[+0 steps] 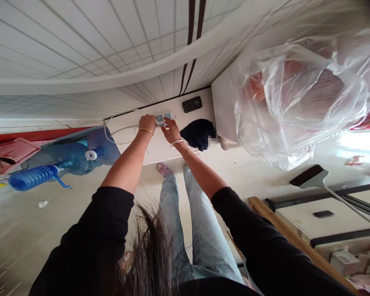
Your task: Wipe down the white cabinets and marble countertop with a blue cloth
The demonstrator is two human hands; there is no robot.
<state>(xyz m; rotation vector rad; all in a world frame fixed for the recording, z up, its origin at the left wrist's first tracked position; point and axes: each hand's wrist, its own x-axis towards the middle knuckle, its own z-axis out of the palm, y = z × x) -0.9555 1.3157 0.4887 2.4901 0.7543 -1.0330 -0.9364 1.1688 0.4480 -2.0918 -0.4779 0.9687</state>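
Note:
Both hands are at a white power strip (pixel 159 119) with blue socket faces, over a white-topped unit (pixel 169 142) against the wall. My left hand (pixel 147 123) is closed round the strip's left end. Across its near edge lie the fingers of my right hand (pixel 172 131), gripping it from the right. A white cord (pixel 117 128) loops over the white top left of my left hand. Close to my right wrist sits a dark, fuzzy bundle (pixel 197 132), partly pixelated. Behind it is a black rounded panel (pixel 191 104).
Left of the unit stand blue water bottles (pixel 75 158), one with a blue hand pump (pixel 32 177), and a pink bag (pixel 12 154). Clear plastic (pixel 296 98) covers a bulky pile at right. A dustpan-like tool (pixel 310 176) leans near a wood-edged cabinet (pixel 314 218).

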